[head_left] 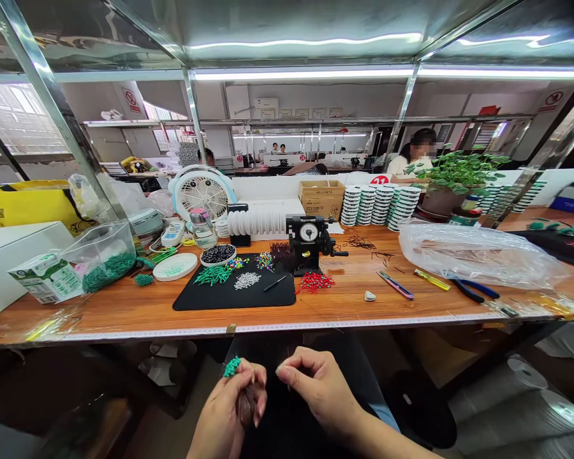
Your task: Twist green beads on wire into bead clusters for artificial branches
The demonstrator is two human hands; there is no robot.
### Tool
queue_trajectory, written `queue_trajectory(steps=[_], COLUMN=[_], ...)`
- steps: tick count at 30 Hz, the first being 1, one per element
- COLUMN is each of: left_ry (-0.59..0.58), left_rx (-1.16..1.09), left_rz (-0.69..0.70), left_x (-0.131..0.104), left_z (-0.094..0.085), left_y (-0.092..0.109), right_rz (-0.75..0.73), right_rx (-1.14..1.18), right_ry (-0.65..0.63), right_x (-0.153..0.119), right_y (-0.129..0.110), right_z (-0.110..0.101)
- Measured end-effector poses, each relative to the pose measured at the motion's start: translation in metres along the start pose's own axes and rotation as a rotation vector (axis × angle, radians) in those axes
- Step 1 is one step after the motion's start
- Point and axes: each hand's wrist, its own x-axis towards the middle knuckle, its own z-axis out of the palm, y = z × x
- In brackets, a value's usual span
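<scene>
My left hand (pixel 230 408), below the table's front edge, is closed around a bundle of thin dark brown strands (pixel 247 403). Small green tips (pixel 232 366) of this bundle stick out above the thumb. Just to its right, my right hand (pixel 316 386) has thumb and forefinger pressed together in a pinch; whatever lies between them is too fine to make out. On the table, a black mat (pixel 234 294) carries green sleeves (pixel 213 275), small silvery-white pieces (pixel 247 280), multicoloured beads (pixel 264 260) and a dark pen-like tool (pixel 274 284).
Behind the mat stands a black hand-cranked machine (pixel 310 239) with white spools (pixel 257 223). Red beaded pieces (pixel 316 282) lie beside it. Rightward are a cutter (pixel 395 285), pliers (pixel 473 290) and a plastic bag (pixel 478 255). A person (pixel 414 159) sits beyond the partition.
</scene>
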Motion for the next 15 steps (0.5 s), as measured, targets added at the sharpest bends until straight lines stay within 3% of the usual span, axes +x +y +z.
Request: queue_trajectory(steps=[7, 10, 13, 15], left_ry=[-0.090, -0.188, -0.263, -0.248], left_rx=[0.098, 0.157, 0.160, 0.127], left_rz=[-0.131, -0.150, -0.163, -0.144], left_x=[-0.0045, -0.0038, -0.0039, -0.0048], left_z=[0.0114, 0.0105, 0.0102, 0.0103], left_y=[-0.0063, -0.0066, -0.0078, -0.0086], right_rz=[0.085, 0.143, 0.082, 0.044], right_rx=[0.133, 0.114, -0.021, -0.090], right_ry=[-0.061, -0.107, -0.042, 0.002], right_x=[0.0044, 0.0040, 0.0037, 0.0037], right_y=[-0.0075, -0.0070, -0.0032, -0.0009], right_z=[0.0094, 0.0111, 0.0104, 0.0093])
